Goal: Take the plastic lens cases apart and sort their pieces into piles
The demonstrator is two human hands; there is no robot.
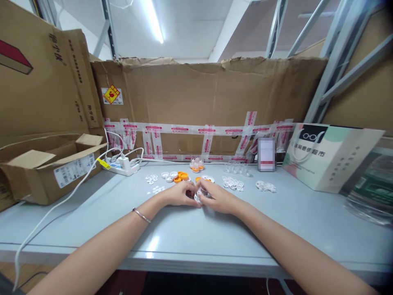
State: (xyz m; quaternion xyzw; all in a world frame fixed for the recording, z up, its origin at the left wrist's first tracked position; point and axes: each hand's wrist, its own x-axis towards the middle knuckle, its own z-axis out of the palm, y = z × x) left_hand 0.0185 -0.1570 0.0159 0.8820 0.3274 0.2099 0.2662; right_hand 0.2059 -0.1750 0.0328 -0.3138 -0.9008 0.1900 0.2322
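Observation:
At the middle of the table, my left hand (pixel 183 193) and my right hand (pixel 215 196) meet with fingers closed on a small white and clear plastic part (pixel 198 196). My fingers cover much of it, so its exact kind is hidden. Just beyond my hands lie orange ring-shaped caps (pixel 181 176) and white ones (pixel 168 176). Behind them sits a cluster of clear pieces on orange bases (pixel 196 164). To the left are small white discs (pixel 158 189) and small white parts (pixel 151 178). Flat white pieces (pixel 232 183) lie to the right of my right hand.
Clear plastic cups (pixel 238 169) and another white pile (pixel 265 186) lie at right. A phone (pixel 266 154) leans at the back beside a paper bag (pixel 328 155) and a large water bottle (pixel 373 188). At left stand a power strip (pixel 123 166) with cables and an open carton (pixel 46 168).

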